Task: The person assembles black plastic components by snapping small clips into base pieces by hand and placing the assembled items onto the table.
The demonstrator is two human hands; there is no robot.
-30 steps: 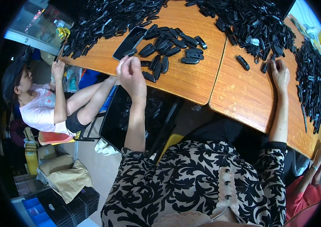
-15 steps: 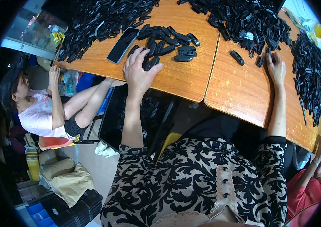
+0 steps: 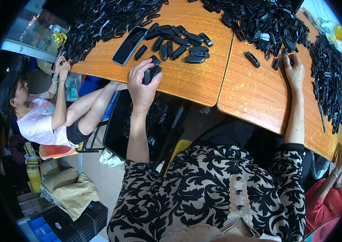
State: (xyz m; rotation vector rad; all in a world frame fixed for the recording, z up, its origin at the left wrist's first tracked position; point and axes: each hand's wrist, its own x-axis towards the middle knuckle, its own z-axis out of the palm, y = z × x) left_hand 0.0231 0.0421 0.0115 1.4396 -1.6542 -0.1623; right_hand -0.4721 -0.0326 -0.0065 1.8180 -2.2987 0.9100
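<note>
My left hand is closed around several black oblong plastic pieces at the table's near edge. Just beyond it lies a loose group of the same pieces, one small cluster of them stacked side by side. My right hand rests on the right-hand table, its thumb and fingers pinched at a small black plastic piece whose shape is mostly hidden. Close to those fingertips is another black piece, and a single one lies farther left.
Large heaps of black parts cover the far left, far middle and right. A phone lies left of the loose group. Below the table edge stands a dark tray with parts. Co-workers sit at left and right.
My left hand has drawn back toward the table edge and lifted several black pieces out of the loose group. My right hand has hardly moved. The left co-worker's hands have come together.
</note>
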